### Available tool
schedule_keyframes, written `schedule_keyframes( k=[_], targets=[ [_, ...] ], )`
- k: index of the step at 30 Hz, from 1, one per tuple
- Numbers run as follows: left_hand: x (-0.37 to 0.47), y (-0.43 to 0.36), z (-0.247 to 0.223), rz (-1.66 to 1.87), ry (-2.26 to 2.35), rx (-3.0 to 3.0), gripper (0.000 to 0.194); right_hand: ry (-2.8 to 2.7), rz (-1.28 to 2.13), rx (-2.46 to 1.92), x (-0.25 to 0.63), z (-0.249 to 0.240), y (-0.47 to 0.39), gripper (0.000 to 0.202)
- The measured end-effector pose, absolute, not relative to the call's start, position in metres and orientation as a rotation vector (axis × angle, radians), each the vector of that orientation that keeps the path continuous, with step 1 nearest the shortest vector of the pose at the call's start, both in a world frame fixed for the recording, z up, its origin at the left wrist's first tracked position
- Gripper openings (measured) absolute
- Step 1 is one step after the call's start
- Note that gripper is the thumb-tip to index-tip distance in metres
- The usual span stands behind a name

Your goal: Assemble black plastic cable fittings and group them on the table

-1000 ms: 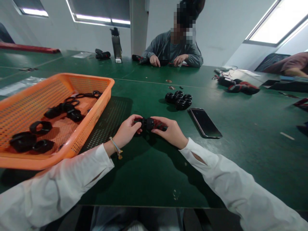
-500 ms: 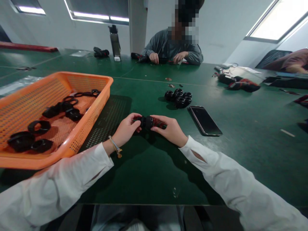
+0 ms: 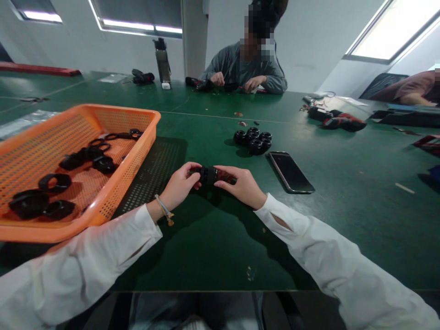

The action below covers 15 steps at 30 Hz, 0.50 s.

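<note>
Between my two hands is a black ribbed cylindrical fitting (image 3: 208, 175), held just over the green table (image 3: 206, 256). My left hand (image 3: 182, 182) pinches its left end between thumb and fingers. On the other end, my right hand (image 3: 242, 183) grips with thumb below and fingers above; the fingertips partly cover the piece. Beyond my hands stands a cluster of several shiny black round fittings (image 3: 255, 145). To the left, an orange basket (image 3: 155, 120) contains several black rings and fittings (image 3: 55, 182).
A phone (image 3: 290, 172) lies right of my hands. Farther back are a bottle (image 3: 162, 64), a black-and-red bundle (image 3: 338, 120) and a person in grey (image 3: 237, 64) working across the table. Another person's arm (image 3: 417, 91) shows at the far right.
My hands stay in almost the same place, still on the black fitting. The view has shifted slightly. The person opposite has moved their head and hands a little.
</note>
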<state>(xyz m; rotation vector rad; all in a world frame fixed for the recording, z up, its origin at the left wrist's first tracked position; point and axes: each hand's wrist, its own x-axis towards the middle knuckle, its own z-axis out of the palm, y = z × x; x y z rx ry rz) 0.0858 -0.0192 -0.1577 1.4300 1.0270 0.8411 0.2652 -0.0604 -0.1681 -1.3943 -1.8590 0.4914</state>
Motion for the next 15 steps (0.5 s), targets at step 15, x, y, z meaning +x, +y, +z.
schedule_keyframes(
  k=[15],
  targets=[
    [0.0866, -0.0201, -0.1556, 0.833, 1.044, 1.414, 0.018, -1.885, 0.525, -1.342, 0.2658, -0.1698, -0.0627, 0.042]
  ],
)
